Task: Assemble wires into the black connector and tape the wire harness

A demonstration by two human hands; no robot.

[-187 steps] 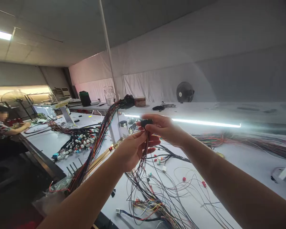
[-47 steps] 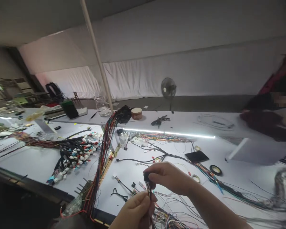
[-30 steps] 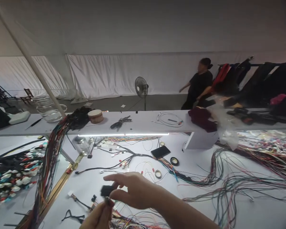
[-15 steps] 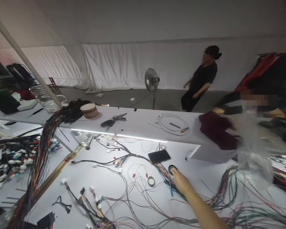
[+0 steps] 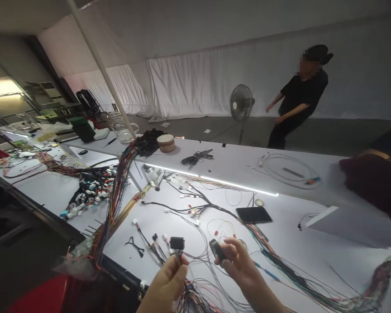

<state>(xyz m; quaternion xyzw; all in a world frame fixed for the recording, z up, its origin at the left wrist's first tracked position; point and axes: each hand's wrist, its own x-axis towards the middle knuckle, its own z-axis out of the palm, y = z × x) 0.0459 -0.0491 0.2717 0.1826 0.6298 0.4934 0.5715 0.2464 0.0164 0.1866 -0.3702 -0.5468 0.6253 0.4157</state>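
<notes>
A white worktable [image 5: 298, 244] fills the near middle and right, a branching wire harness [image 5: 226, 210] lying across it. Over its near part are the left hand [image 5: 167, 280] and, to its right, the right hand [image 5: 240, 264]. Beyond them lies a flat black device [image 5: 254, 214]. The right fingers grip a dark tape roll [image 5: 217, 251]; the left pinch wires [image 5: 179, 256] just below a black connector [image 5: 177, 243], held up left of the roll.

A hanging wire bundle [image 5: 117, 187] and heaped connectors [image 5: 93, 191] along a workbench [image 5: 293, 243] mark a workshop.
</notes>
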